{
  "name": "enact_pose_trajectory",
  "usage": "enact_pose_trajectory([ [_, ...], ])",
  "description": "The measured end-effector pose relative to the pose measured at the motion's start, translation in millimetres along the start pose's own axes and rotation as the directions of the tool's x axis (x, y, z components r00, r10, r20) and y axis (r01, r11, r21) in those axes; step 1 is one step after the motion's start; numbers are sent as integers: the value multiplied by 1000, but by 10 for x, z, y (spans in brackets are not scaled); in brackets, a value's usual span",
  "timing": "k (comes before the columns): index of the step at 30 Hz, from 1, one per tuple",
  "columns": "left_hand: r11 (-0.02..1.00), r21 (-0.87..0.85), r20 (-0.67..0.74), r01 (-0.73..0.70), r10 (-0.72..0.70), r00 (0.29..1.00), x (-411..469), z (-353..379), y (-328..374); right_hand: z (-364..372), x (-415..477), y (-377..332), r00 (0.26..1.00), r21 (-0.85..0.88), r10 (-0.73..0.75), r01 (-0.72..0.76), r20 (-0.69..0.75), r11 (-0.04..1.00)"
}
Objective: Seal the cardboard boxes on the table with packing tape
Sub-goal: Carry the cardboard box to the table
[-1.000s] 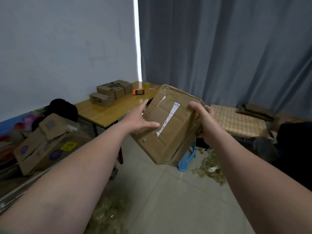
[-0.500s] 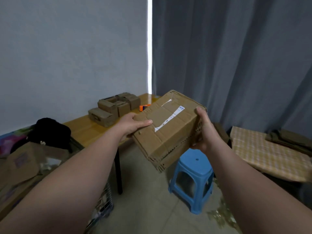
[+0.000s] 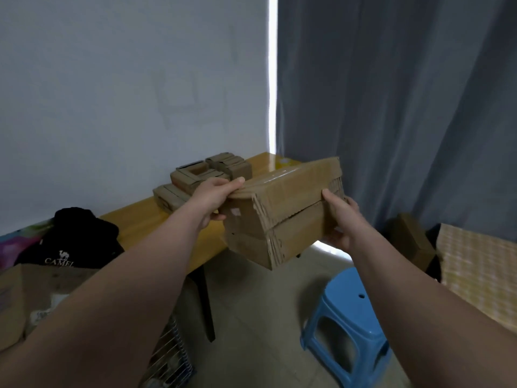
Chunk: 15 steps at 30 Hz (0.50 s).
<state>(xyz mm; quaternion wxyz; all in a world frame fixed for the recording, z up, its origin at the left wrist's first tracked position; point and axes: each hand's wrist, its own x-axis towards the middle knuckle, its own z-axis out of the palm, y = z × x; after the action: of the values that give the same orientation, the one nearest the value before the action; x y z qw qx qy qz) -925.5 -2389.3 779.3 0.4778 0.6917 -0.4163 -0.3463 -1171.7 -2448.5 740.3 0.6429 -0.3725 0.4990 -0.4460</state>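
Note:
I hold a worn brown cardboard box (image 3: 282, 217) in the air, over the near end of the wooden table (image 3: 145, 222). My left hand (image 3: 214, 197) grips its left top corner, thumb under and fingers over the flap edge. My right hand (image 3: 340, 219) grips its right side, fingers wrapped underneath. The box is nearly level, its glossy taped top facing up. Several small cardboard boxes (image 3: 201, 177) sit in a cluster on the table against the wall. No tape roll shows.
A blue plastic stool (image 3: 349, 312) stands on the floor below the box. A black bag (image 3: 72, 239) and an open carton (image 3: 16, 298) lie at the left. A checked cloth surface (image 3: 475, 270) and another box (image 3: 411, 239) are at the right. Grey curtain behind.
The box has swung from a steep tilt with its labelled face toward me to nearly level, and moved toward the table. My view has come closer to the table.

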Motion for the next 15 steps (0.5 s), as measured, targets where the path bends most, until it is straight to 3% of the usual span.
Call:
enact_pose_trajectory([
  [8, 996, -86, 22, 34, -33, 999, 1097, 468, 135, -57, 1691, -331, 997, -6, 46, -46, 65, 999],
  [12, 999, -54, 39, 6, -4, 999, 1633, 736, 314, -83, 2419, -684, 993, -93, 34, -23, 117, 995],
  [15, 1000, -8, -27, 21, -21, 999, 1915, 880, 392, -26, 2873, -816, 985, -129, 40, -18, 167, 991],
])
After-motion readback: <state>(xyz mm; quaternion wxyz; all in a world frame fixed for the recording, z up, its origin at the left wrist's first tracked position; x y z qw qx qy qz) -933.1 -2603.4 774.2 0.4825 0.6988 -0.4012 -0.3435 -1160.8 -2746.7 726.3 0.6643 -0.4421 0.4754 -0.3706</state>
